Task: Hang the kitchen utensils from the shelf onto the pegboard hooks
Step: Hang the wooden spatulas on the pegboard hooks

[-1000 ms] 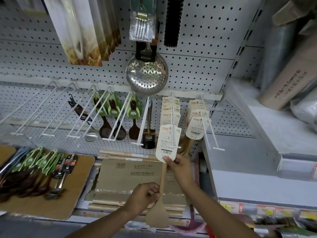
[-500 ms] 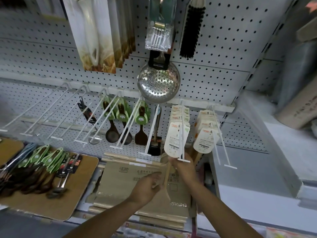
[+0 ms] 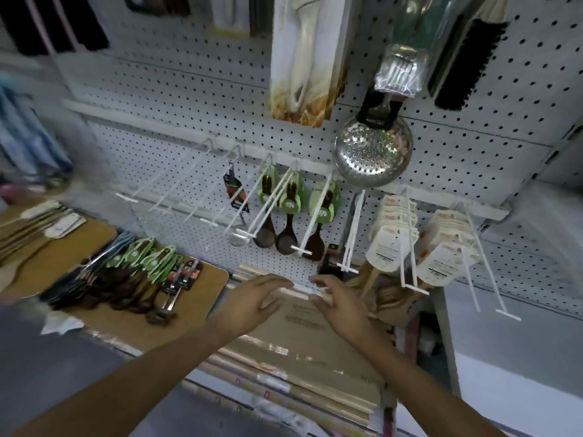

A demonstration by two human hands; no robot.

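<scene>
Head view: both hands hover empty above the stack of flat tan packaged boards (image 3: 315, 345) on the shelf. The left hand (image 3: 252, 305) has its fingers loosely spread and holds nothing; the right hand (image 3: 342, 305) likewise has relaxed, slightly bent fingers and grips nothing. The two hands are near each other but apart.

At 1 o'clock from the right hand, the wooden spatulas with cream paper tags (image 3: 391, 241) hang in a thick bunch on a long white pegboard hook (image 3: 410, 244), and a second bunch of tagged wooden utensils (image 3: 444, 247) hangs just beside it at 3 o'clock. At 12 o'clock from the hands, dark wooden spoons with green card tags (image 3: 288, 216) hang on hooks. Above them hangs a round perforated steel skimmer (image 3: 373, 151).

At 9 o'clock from the left hand, a pile of dark spoons with green tags (image 3: 126, 272) lies on a tan board (image 3: 202, 288), not yet hung.
</scene>
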